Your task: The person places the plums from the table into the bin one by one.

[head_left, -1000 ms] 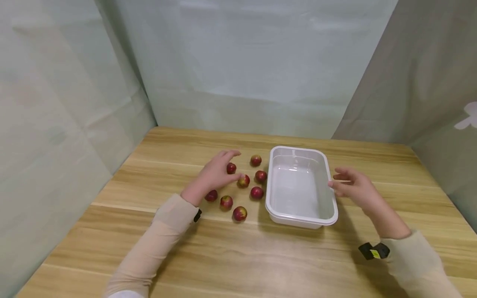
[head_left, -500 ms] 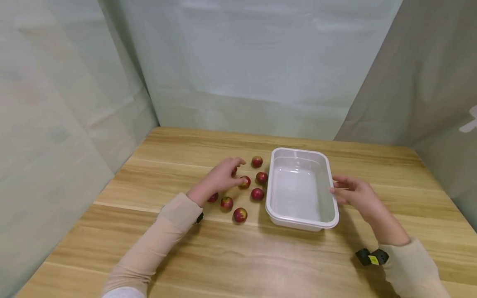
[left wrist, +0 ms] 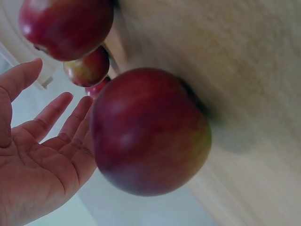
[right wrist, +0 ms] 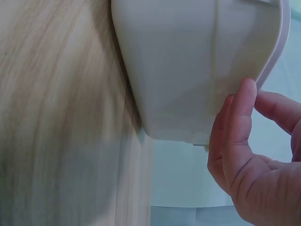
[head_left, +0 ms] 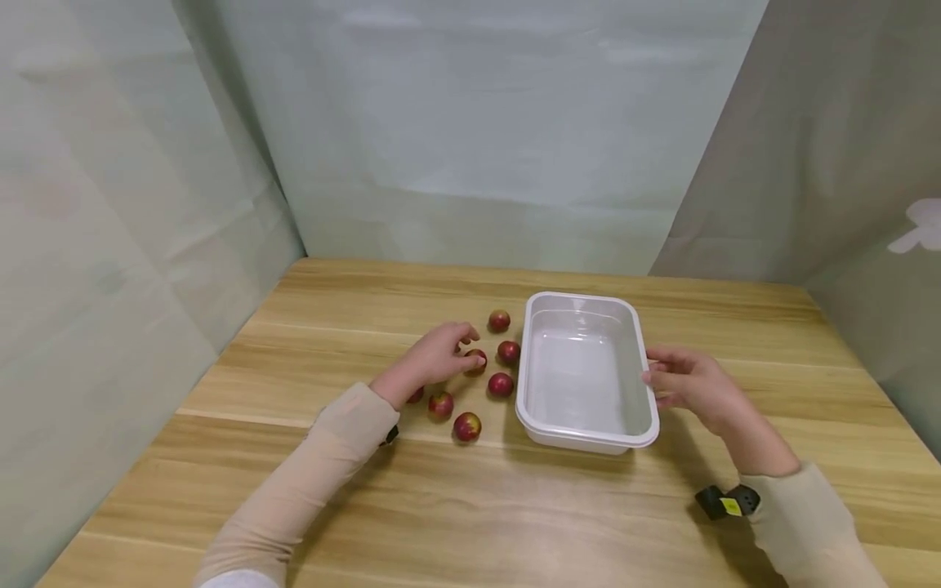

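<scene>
the small red fruits [head_left: 501,385] lie loose on the wooden table [head_left: 456,506], clustered just at 9 o'clock of the white plastic tray [head_left: 586,439]. one sits apart at 12 o'clock of the cluster [head_left: 499,320], one just beside the tray wall [head_left: 508,352], two more at 6 o'clock [head_left: 466,426] [head_left: 440,404], and one half hidden under the wrist [head_left: 416,396]. the left hand [head_left: 434,360] reaches over the cluster, thumb and fingertips closing round one fruit [head_left: 475,361]; from the head view i cannot tell whether it is truly pinched or only touched. the left wrist view shows the palm [left wrist: 35,165] spread with fingers fairly straight and a fruit [left wrist: 148,132] large in front of it, apart from the palm, so the hold looks loose at best.

the right hand [head_left: 687,382] rests at 3 o'clock of the tray, fingers relaxed and lightly curved against the rim; the right wrist view shows a fingertip [right wrist: 244,99] touching the tray's outer wall [right wrist: 188,70], not wrapped round it.

what could go wrong, as i judge it: these fruits are round and smooth, so a fingertip that lands off-centre may squirt one away, and it would roll into its neighbours and scatter them toward the table edge at 6 o'clock. the tray looks light and thin-walled; a nudge from the right hand, or a fruit dropped hard against its wall, could slide it over the smooth wood. the sleeve [head_left: 353,429] also passes close over the near fruits and could drag them along.
</scene>
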